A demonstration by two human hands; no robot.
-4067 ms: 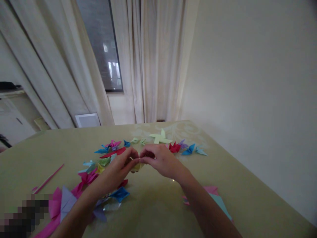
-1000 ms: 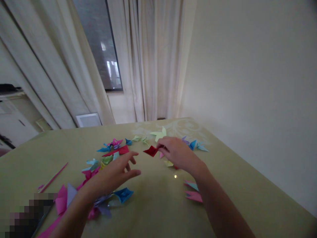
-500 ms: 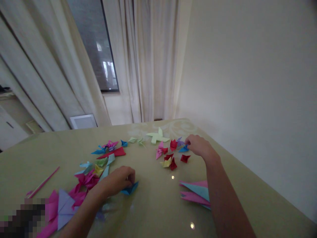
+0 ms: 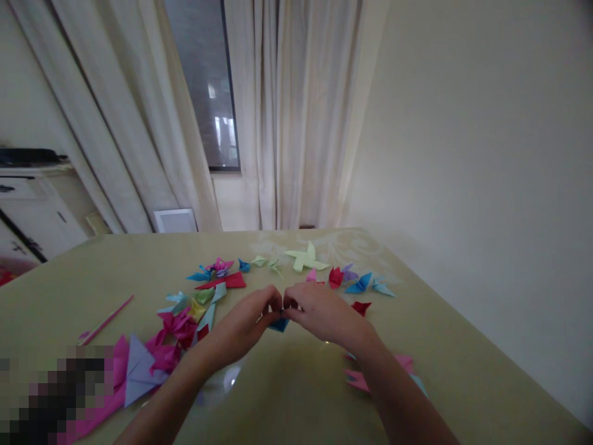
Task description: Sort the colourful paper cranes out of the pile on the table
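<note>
Over the middle of the table my left hand (image 4: 252, 315) and my right hand (image 4: 315, 309) meet at the fingertips. Both pinch a small blue folded-paper piece (image 4: 278, 324), which is partly covered by the fingers. Beyond my right hand lie a red folded paper piece (image 4: 336, 277), a blue paper crane (image 4: 359, 283) and a light blue folded piece (image 4: 382, 287). A dark red folded piece (image 4: 361, 307) rests beside that hand's wrist. Pink and light blue folded papers (image 4: 356, 379) are partly hidden under my right forearm.
Many colourful origami pieces, among them a magenta one (image 4: 178, 324) and a lilac one (image 4: 139, 369), lie left of my left arm. A pink stick (image 4: 109, 319) lies farther left. At the back sits a pale green four-pointed paper (image 4: 306, 256). A wall (image 4: 486, 185) borders the right side.
My right hand has come from the far right pieces to the middle, joining my left hand on the blue paper, which is farther forward and right. A blue crane and light blue piece now show.
</note>
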